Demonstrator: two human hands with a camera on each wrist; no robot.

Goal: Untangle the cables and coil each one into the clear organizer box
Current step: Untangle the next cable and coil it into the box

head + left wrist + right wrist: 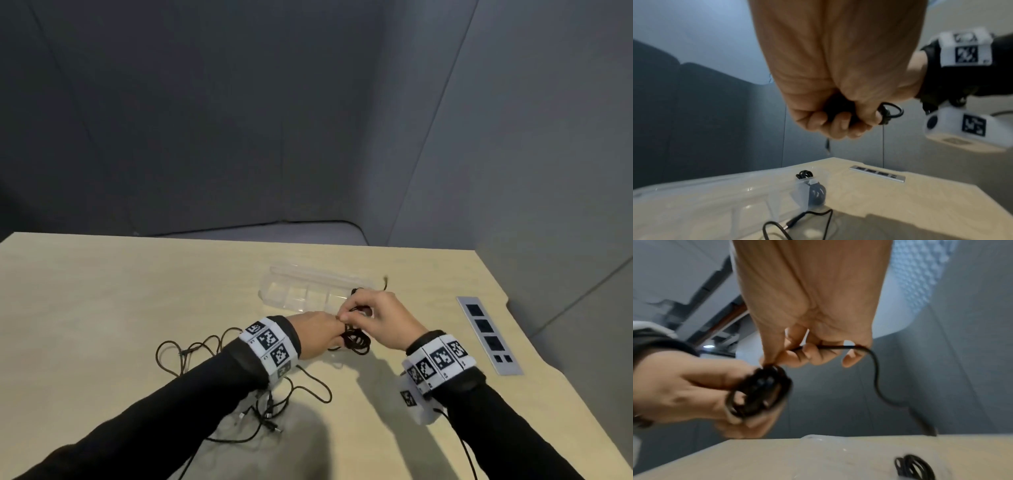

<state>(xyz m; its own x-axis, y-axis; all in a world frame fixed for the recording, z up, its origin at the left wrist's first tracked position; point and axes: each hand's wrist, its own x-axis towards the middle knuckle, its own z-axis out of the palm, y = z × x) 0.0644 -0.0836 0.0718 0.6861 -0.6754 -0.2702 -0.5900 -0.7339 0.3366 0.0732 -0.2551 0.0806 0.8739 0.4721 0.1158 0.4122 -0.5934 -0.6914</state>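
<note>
Both hands work above the desk [102, 291], just in front of the clear organizer box [308, 291]. The left hand [317, 334] grips a coiled black cable [356, 339]. The right hand [380, 315] pinches the free end of this cable between thumb and fingers. One coiled cable [804, 174] already sits in the box. More tangled cables [260, 404] lie on the desk under the left forearm.

No legible text anywhere; only black-and-white coded marker squares on the wristbands [270, 346], behind the fingers.
</note>
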